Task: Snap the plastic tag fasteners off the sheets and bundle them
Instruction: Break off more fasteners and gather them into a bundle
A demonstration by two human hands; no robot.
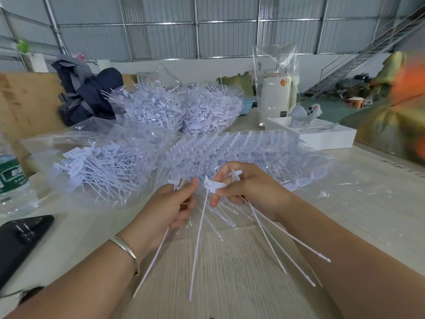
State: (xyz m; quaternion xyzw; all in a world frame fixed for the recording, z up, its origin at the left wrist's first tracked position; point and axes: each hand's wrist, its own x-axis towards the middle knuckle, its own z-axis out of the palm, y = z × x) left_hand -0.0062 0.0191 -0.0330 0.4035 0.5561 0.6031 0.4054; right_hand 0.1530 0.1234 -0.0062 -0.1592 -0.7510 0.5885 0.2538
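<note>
1. A sheet (230, 153) of white plastic fasteners lies on the pale bench (230, 261), just beyond both hands, its thin tails pointing toward the viewer.
2. The step in hand looks like gathering: loose fasteners (200, 238) already snapped off are being collected into a bundle. Next, the tails, now fanned apart, likely need squaring up together.
3. The right hand (250, 192) pinches several fastener heads between thumb and curled fingers; their long tails splay down and outward.
4. The left hand (174, 208), a bracelet (125, 249) on its wrist, is curled around at least one fastener, head sticking up above the fingers.
5. Farther back sit clear bags (174, 107) heaped with fasteners. A bottle (13, 180) and a dark phone (20, 236) lie at left.
</note>
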